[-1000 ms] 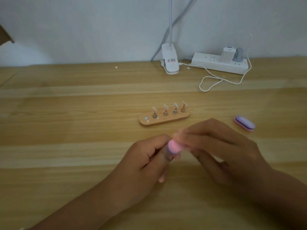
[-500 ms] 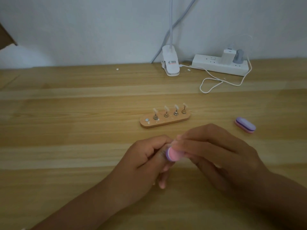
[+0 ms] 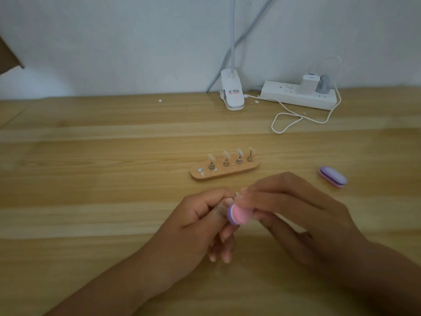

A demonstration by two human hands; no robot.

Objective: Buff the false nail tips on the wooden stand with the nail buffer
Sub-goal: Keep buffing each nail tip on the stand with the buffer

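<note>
The wooden stand (image 3: pixel 230 172) lies mid-table with several false nail tips (image 3: pixel 239 153) upright on metal pegs; its leftmost slot holds no peg. Nearer me, my left hand (image 3: pixel 193 226) pinches a small metal peg between thumb and forefinger, the peg and its tip mostly hidden. My right hand (image 3: pixel 296 213) grips a pink and purple nail buffer (image 3: pixel 237 214), whose end presses against the left fingertips.
A second purple and pink buffer (image 3: pixel 333 176) lies to the right of the stand. At the back by the wall stand a white lamp clip (image 3: pixel 232 92) and a power strip (image 3: pixel 296 96) with a looped white cable (image 3: pixel 287 124).
The buffer in my right hand has slid a little toward me across the left fingertips. Both hands stay together in front of the stand.
</note>
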